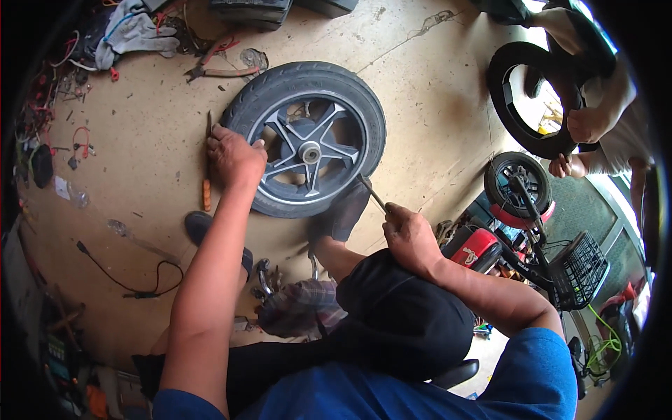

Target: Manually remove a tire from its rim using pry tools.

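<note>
A wheel point(326, 131) with a black tyre point(274, 79) and a grey star-spoked rim lies flat on the floor in front of me. My left hand point(236, 155) grips the tyre's left side, its thumb toward the rim. Close by its fingers is a long screwdriver with an orange handle point(206, 195); I cannot tell whether they touch it. In my closed right hand point(411, 236) is a dark metal tyre lever point(376, 197), its far end at the tyre's lower right edge. My dark shoe point(345, 209) is against the tyre's near side.
Pliers with red handles point(222, 72) and grey gloves point(133, 36) lie at the far left. A black cable point(155, 280) lies on the left floor. To the right, another person's hand point(589, 124) holds a loose tyre point(499, 98), above a small electric bike with a black basket point(585, 269).
</note>
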The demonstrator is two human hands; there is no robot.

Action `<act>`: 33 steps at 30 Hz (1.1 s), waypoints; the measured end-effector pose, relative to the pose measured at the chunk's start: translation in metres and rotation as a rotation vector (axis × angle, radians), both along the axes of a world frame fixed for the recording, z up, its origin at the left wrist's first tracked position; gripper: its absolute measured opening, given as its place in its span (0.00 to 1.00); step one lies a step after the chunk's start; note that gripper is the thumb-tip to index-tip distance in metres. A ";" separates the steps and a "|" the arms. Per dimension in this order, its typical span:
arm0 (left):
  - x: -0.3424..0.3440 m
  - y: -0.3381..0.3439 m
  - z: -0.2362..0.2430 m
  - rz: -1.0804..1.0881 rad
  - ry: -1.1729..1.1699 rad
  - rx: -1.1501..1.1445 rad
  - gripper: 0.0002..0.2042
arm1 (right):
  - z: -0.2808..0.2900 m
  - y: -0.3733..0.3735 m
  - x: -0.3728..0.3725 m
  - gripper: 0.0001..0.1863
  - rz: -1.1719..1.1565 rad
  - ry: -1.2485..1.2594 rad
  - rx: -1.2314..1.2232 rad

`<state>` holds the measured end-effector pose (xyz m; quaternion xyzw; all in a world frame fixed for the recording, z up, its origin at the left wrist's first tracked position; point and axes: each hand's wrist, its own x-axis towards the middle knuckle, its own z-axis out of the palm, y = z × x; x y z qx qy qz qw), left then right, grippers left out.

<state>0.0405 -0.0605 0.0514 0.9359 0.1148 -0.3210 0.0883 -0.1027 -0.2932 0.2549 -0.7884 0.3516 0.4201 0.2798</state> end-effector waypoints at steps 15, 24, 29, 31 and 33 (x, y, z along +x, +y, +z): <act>0.019 0.005 0.003 0.015 0.229 -0.054 0.44 | -0.021 0.023 0.020 0.13 0.063 0.046 -0.152; 0.014 0.010 0.002 0.103 0.177 -0.044 0.47 | -0.054 0.000 -0.019 0.15 0.091 0.024 -0.063; 0.022 -0.015 0.020 0.121 0.266 -0.080 0.48 | -0.055 -0.005 -0.096 0.21 -0.084 -0.167 -0.113; 0.027 0.000 0.017 0.110 0.213 -0.109 0.46 | -0.055 -0.008 -0.074 0.21 -0.103 -0.149 -0.020; 0.022 0.007 0.015 0.112 0.233 -0.124 0.46 | -0.030 -0.025 -0.065 0.22 -0.077 -0.169 -0.045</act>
